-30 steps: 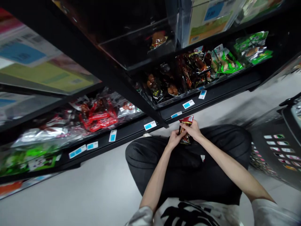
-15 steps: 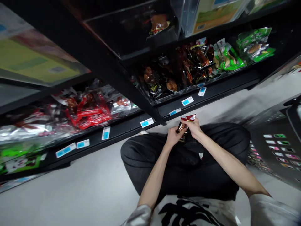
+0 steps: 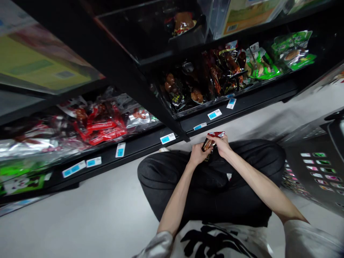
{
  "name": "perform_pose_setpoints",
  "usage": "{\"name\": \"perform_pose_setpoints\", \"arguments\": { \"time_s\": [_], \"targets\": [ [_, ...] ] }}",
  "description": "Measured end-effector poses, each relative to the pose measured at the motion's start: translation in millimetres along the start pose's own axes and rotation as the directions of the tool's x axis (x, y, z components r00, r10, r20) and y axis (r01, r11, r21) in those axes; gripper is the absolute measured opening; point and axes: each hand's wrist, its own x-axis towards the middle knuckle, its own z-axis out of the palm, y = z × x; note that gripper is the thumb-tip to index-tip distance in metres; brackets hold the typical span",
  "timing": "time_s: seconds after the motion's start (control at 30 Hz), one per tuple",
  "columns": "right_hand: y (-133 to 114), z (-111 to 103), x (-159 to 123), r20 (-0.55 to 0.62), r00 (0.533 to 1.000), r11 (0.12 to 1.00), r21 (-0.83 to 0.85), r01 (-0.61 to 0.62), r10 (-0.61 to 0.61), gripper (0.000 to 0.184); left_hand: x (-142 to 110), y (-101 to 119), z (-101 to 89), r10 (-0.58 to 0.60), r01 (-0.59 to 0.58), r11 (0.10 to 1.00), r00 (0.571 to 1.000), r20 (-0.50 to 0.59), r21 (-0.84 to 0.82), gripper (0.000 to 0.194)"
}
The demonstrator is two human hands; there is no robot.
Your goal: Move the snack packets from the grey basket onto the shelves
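Above my crossed legs, a small snack packet with brown contents and a red top end is held between both hands. My left hand is closed on its lower left side, the thumb lying across the front. On the upper right side, my right hand grips the same packet near the red end. Parts of the packet are hidden behind my fingers, and its print is too small to read.
Low black shelves ahead hold red packets, dark packets of brown food and green packets. Price tags line the shelf edge. A grey perforated basket stands at my right. A shelf upright divides the bays.
Both hands keep their hold on the packet and have hardly moved. The view has shifted very slightly.
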Motion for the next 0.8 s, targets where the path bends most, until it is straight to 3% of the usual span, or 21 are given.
{"name": "perform_pose_setpoints", "arguments": {
  "time_s": [0.2, 0.33, 0.4, 0.57, 0.8],
  "targets": [
    [0, -1, 2, -0.047, 0.999, 1.0, -0.019, -0.014, 0.014, 0.029, 1, 0, -1.1, 0.028, -0.019, 0.995, 0.995, 0.092, -0.099, 0.025],
    [-1, -2, 7, -0.117, 0.993, 1.0, -0.004, -0.016, 0.016, 0.031, 1, -3, 1.3, 0.055, -0.038, 0.991, 0.99, 0.132, -0.127, 0.053],
    [-2, -3, 9, -0.148, 0.989, 1.0, 0.028, -0.013, 0.017, 0.032, 0, -4, 3.2, 0.065, -0.051, 0.993, 0.99, 0.126, -0.107, 0.057],
    [-7, -3, 10, -0.144, 0.989, 0.999, 0.053, -0.005, 0.013, 0.032, -4, 0, 4.7, 0.068, -0.057, 0.994, 0.989, 0.13, -0.09, 0.043],
    [-12, -2, 7, -0.047, 0.999, 1.0, 0.018, 0.012, -0.011, 0.031, -7, 9, 0.4, 0.049, -0.04, 0.989, 0.997, 0.058, -0.141, 0.028]
  ]
}}
